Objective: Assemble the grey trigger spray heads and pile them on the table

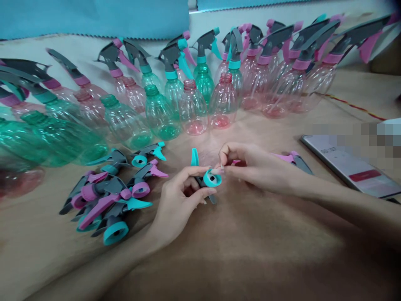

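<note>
My left hand is closed around a grey trigger spray head with a teal collar, whose round opening faces me. Its teal trigger sticks up beyond my fingers. Just right of the collar, my right hand is in a pinch; a small pale bit shows at the fingertips, too blurred to name. Left of my left hand lies a heap of loose spray heads, grey with pink or teal collars and triggers. Another spray head with a pink trigger lies partly hidden behind my right forearm.
Clear pink and green bottles stand in rows at the back; several are uncapped, like the green bottle and the pink bottle. Others carry spray heads. A phone lies at right, near a red-yellow twisted cord.
</note>
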The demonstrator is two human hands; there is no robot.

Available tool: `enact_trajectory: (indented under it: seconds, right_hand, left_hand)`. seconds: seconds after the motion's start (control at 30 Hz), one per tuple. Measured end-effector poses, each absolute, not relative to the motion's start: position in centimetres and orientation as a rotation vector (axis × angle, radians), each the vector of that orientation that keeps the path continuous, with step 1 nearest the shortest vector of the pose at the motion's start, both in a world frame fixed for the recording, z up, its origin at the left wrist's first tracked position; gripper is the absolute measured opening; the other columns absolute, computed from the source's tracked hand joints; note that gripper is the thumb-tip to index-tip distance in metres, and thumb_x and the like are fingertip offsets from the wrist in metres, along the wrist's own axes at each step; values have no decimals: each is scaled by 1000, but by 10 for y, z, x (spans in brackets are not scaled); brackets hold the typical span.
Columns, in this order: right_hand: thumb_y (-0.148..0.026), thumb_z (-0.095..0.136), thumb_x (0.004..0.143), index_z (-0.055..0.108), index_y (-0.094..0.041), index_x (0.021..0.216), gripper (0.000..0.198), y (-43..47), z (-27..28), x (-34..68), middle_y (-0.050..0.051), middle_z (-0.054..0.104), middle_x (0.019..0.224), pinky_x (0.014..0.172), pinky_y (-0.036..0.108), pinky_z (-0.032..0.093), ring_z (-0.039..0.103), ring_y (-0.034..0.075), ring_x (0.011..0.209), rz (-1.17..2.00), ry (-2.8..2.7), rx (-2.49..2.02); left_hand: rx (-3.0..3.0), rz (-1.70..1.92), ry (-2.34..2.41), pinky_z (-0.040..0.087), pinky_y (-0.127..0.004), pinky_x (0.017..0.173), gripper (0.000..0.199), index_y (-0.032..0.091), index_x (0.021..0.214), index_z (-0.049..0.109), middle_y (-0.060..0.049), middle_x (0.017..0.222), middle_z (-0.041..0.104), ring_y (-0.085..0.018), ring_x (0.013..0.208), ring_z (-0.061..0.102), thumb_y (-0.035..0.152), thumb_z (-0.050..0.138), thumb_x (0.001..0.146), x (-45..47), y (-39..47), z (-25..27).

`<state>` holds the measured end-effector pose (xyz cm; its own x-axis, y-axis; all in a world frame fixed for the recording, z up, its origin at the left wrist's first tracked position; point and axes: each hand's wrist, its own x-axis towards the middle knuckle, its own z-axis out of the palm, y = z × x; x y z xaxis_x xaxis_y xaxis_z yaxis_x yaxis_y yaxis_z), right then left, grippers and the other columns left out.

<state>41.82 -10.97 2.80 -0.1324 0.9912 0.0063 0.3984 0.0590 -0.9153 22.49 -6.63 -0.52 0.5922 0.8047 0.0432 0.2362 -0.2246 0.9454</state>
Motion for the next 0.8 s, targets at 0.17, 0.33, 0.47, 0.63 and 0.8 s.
enact_trajectory:
  seconds: [0.17, 0.33, 0.47, 0.63, 0.8]
  right_hand:
    - [-20, 53, 86, 51, -20, 83, 4, -111, 36, 423, -7, 52, 71, 46, 22, 32, 41, 4, 47, 1139, -1642, -1427]
    - [-22, 52, 88, 54, -18, 85, 5, -110, 42, 424, -5, 54, 72, 50, 23, 36, 46, 6, 53, 1228, -1715, -1372]
    - [-27, 58, 86, 56, -18, 89, 10, -110, 44, 425, -1, 60, 83, 63, 25, 42, 54, 11, 71, 1206, -1813, -1357]
    - [-35, 60, 87, 57, -19, 90, 17, -113, 41, 427, -2, 59, 78, 59, 24, 40, 52, 10, 67, 1085, -1975, -1345]
    - [-34, 63, 85, 58, -22, 90, 14, -114, 38, 427, -5, 56, 74, 52, 22, 36, 50, 9, 63, 914, -2084, -1403]
  left_hand:
    - [1777, 635, 813, 44, -17, 51, 27, 23, 102, 63, 7, 64, 59, -6, 52, 57, 17, 71, 77, 224, -65, -6]
    - [1801, 589, 822, 45, -18, 51, 29, 23, 104, 63, 6, 62, 60, -8, 54, 58, 20, 72, 77, 223, -64, -7]
    - [1806, 584, 802, 46, -19, 51, 28, 23, 105, 63, 6, 62, 59, -10, 55, 58, 23, 71, 78, 223, -64, -8]
    - [1792, 559, 769, 45, -18, 52, 26, 25, 103, 63, 7, 62, 58, -8, 54, 57, 22, 70, 79, 222, -65, -10]
    - [1800, 520, 766, 45, -18, 51, 25, 24, 104, 62, 5, 64, 60, -9, 55, 57, 25, 70, 80, 222, -65, -10]
